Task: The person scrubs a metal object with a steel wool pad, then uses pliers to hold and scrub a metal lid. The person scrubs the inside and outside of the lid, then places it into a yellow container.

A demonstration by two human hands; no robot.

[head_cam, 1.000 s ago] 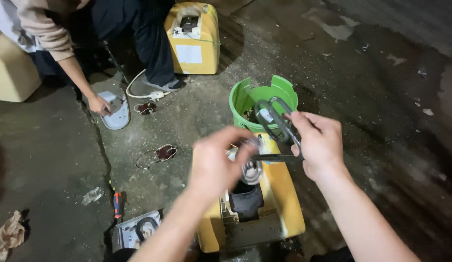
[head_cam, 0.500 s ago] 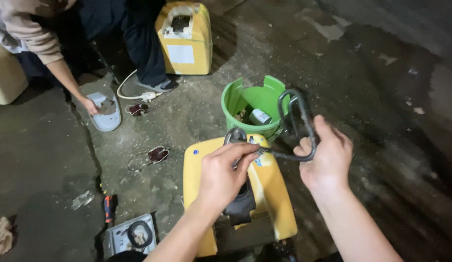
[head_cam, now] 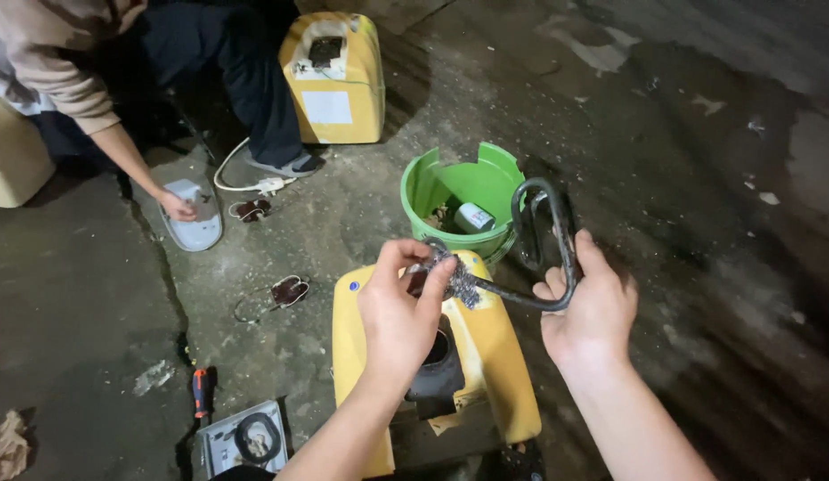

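My right hand (head_cam: 591,307) grips a dark bent metal loop (head_cam: 546,239), a looped heating-element shape, held upright above a yellow appliance body (head_cam: 486,356). My left hand (head_cam: 404,307) pinches a wad of steel wool (head_cam: 459,283) against the loop's lower bar. The yellow body lies on the ground under both hands, with a dark round opening (head_cam: 437,352) in its top.
A green plastic bucket (head_cam: 432,183) holding small parts stands just beyond the hands. Another person crouches at the top left, one hand (head_cam: 177,207) on a white plate-shaped part (head_cam: 196,232). A second yellow body (head_cam: 336,78), a screwdriver (head_cam: 200,392) and a grey part (head_cam: 245,438) lie on the concrete.
The view shifted, so the bucket and yellow body sit higher and further right. My right hand turned the metal loop more upright. My left hand stays on its lower bar.
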